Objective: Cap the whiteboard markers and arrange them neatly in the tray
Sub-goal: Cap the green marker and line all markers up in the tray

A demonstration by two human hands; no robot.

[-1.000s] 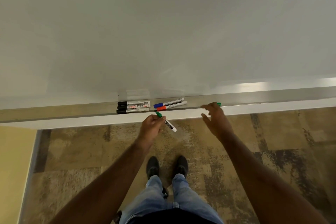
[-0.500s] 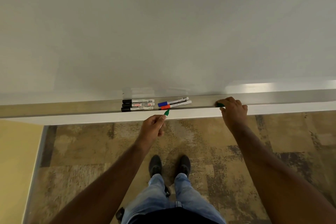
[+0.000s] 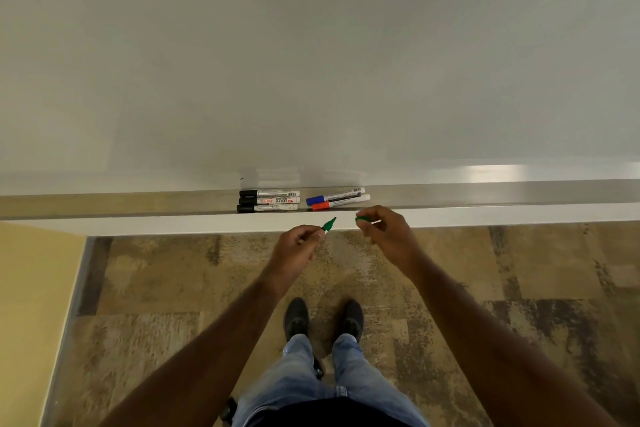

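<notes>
My left hand grips an uncapped green marker, its green tip pointing up and to the right; most of the barrel is hidden in my fist. My right hand pinches the green cap a short gap to the right of that tip. Both hands hover just in front of the metal tray under the whiteboard. In the tray lie three capped black markers side by side, with a blue-capped marker and a red-capped marker right of them.
The whiteboard fills the upper view. Below the tray is patterned brown carpet, with my shoes and jeans at the bottom centre. A yellow wall runs down the left side.
My right hand lifted the green cap off the tray and brought it left toward the marker tip. My left hand turned the marker so its tip points toward the cap.
</notes>
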